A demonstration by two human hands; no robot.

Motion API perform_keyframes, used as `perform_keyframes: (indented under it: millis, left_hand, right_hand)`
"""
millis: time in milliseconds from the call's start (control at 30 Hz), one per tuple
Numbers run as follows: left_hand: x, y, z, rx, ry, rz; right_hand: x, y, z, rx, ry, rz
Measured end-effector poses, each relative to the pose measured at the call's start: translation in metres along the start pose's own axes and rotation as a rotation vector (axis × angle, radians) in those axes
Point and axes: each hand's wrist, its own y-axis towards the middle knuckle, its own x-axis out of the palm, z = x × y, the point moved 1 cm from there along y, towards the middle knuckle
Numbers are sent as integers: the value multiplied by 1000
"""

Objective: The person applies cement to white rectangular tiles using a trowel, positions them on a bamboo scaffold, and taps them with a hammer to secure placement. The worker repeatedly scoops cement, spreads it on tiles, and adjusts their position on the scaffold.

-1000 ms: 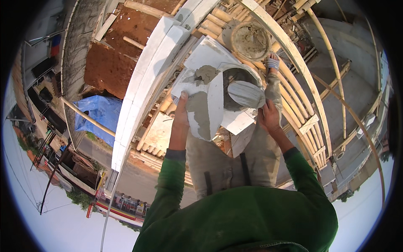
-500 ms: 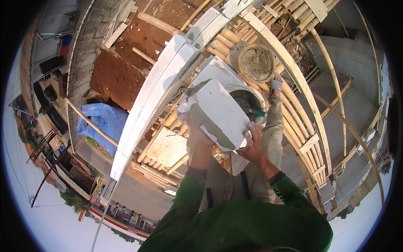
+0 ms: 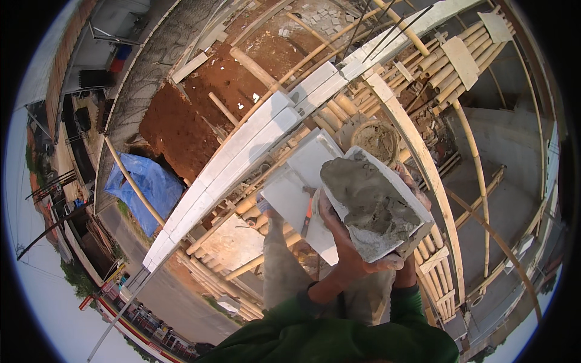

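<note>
A white, lightweight-looking building block (image 3: 417, 225) is raised between both my hands, tilted. Wet grey mortar (image 3: 369, 193) covers its upward face in a thick, uneven layer. My left hand (image 3: 344, 242) is closed along the block's left side and near lower edge. Behind the block comes my right forearm, and the fingers of my right hand (image 3: 416, 186) curl over its far right edge; part of that hand is hidden. A tool with an orange handle (image 3: 307, 216) rests left of the block, on a pale block (image 3: 285, 196). A round tub of mortar (image 3: 375, 140) stands just beyond.
A long wall of white blocks (image 3: 242, 142) curves along the left, with red soil (image 3: 175, 127) and a blue tarp (image 3: 145, 187) beyond. Bamboo poles (image 3: 445, 272) form the platform under me. A timber beam (image 3: 433, 169) runs along the right, above a lower floor.
The block has moved right and turned, bringing its mortar-covered face upward. My hands turned with it. The orange-handled tool and pale block beneath have come into sight, and the whole view has shifted.
</note>
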Motion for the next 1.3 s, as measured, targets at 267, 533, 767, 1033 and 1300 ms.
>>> perform_keyframes:
  millis: [267,533,767,1033,1300]
  left_hand:
    - [-5,82,-12,446,211,-33]
    - [-199,216,-169,424,1188,248]
    - [-296,338,-240,225,1543,843]
    - [-306,346,-272,110,1499,988]
    - [-305,352,-268,-128,1493,970]
  right_hand:
    - [-14,62,-22,-8,346,-277]
    - [-86,144,-99,-213,-155,-1]
    - [30,321,-239,-565,-820,-47]
    - [202,491,-234,-952,-1883,-621]
    - [205,624,-67,-731,-2406,-737]
